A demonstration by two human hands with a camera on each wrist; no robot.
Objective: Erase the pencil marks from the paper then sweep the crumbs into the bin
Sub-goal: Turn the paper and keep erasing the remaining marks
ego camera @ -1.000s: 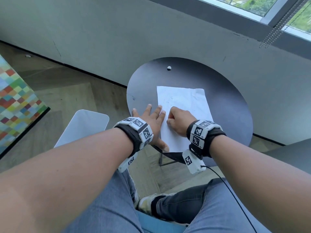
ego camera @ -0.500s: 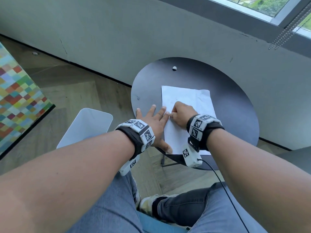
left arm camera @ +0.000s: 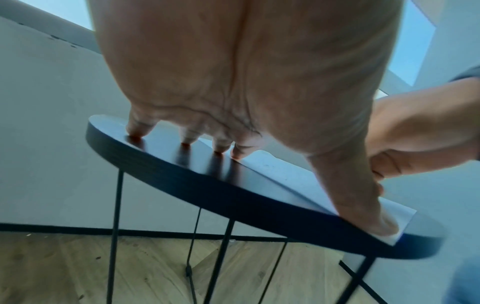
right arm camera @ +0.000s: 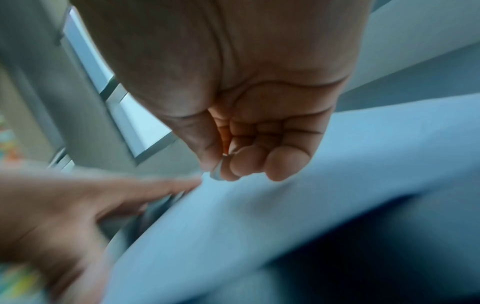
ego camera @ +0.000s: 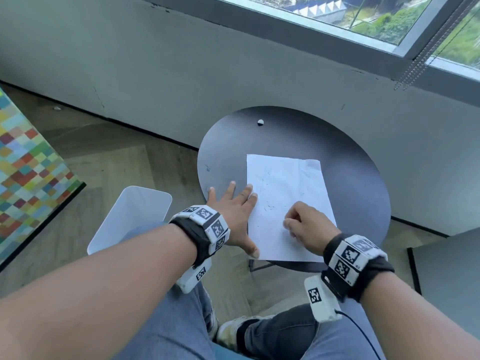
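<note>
A white paper (ego camera: 283,183) with faint pencil marks (ego camera: 267,206) lies on a round black table (ego camera: 350,157). My left hand (ego camera: 233,206) presses flat with spread fingers, partly on the table and partly on the paper's left edge; its thumb (left arm camera: 384,226) pins the paper's near corner. My right hand (ego camera: 304,224) is curled over the paper's near middle. In the right wrist view it pinches a small pale eraser (right arm camera: 217,171) between thumb and fingers, just above the paper (right arm camera: 259,226). A white bin (ego camera: 135,216) stands on the floor left of the table.
A small white lump (ego camera: 260,122) sits at the table's far edge. The grey wall and a window are close behind the table. A colourful checkered rug (ego camera: 28,178) lies to the left. My knees are below the table's near edge.
My right hand has slid from the paper's left edge, beside the left hand's fingers, to the right and nearer to me. The left hand stays pressed in place.
</note>
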